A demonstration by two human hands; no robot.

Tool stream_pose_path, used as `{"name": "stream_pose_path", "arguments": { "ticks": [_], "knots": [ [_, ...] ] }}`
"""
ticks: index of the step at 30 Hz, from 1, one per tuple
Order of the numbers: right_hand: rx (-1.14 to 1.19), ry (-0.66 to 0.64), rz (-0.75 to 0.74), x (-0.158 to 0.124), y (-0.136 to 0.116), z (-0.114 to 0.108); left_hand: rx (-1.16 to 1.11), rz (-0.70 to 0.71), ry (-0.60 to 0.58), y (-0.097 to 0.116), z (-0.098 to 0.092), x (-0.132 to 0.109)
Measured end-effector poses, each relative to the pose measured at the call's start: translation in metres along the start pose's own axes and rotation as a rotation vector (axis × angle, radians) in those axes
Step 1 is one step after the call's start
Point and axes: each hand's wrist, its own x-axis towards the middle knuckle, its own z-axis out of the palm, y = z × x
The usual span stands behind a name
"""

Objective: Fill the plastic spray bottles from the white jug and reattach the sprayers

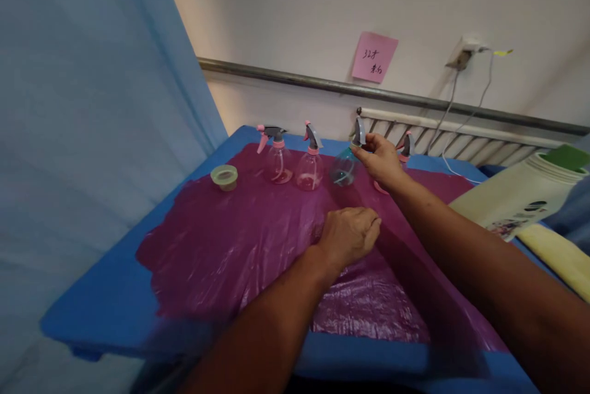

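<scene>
My right hand [381, 159] grips the neck of a teal spray bottle [345, 168] with a grey head, which is tilted at the back of the table. My left hand [353, 233] is closed above the purple plastic sheet [216, 246], in front of the bottles; whether it holds anything is hidden. Left of the teal bottle stand two clear spray bottles with pink collars, one in the middle [310, 171] and one farther left [278, 163]. Another pink-collared sprayer [406, 147] is partly hidden behind my right hand. A small lidded tub [224, 177] sits at the left.
The sheet covers a blue table [101, 302]. At the right are a large cream container [520, 197] with a green top and a yellow item [560, 256]. Behind are a metal rail [295, 79], a radiator, an outlet with cables and a pink note [374, 57]. A blue curtain hangs left.
</scene>
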Motion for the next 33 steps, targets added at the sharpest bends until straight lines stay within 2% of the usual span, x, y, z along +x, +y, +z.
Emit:
{"name": "stream_pose_path", "arguments": {
  "ticks": [6, 11, 15, 19, 22, 25, 28, 33],
  "knots": [
    [-0.041, -0.039, 0.001, -0.001, 0.022, 0.020, 0.014, 0.003, -0.057, 0.004, -0.002, -0.002],
    [-0.080, -0.045, -0.032, -0.010, 0.020, 0.019, 0.012, -0.018, -0.085, 0.005, -0.005, 0.000],
    [-0.130, 0.051, -0.088, -0.019, 0.007, -0.006, 0.002, -0.030, -0.076, 0.004, -0.007, 0.001],
    [-0.272, 0.375, -0.169, -0.019, 0.009, -0.050, -0.008, -0.036, -0.049, 0.004, -0.007, 0.000],
    [-0.340, 0.580, -0.051, -0.014, 0.027, -0.076, -0.012, -0.030, -0.043, 0.004, -0.006, -0.001],
    [-0.323, 0.594, 0.102, -0.014, 0.050, -0.084, -0.011, -0.021, -0.049, 0.003, -0.004, -0.001],
    [-0.291, 0.539, 0.150, -0.016, 0.065, -0.080, -0.011, -0.012, -0.060, 0.001, -0.003, -0.002],
    [-0.252, 0.507, 0.150, -0.019, 0.063, -0.076, -0.008, -0.005, -0.040, -0.001, -0.003, -0.003]
  ]
}}
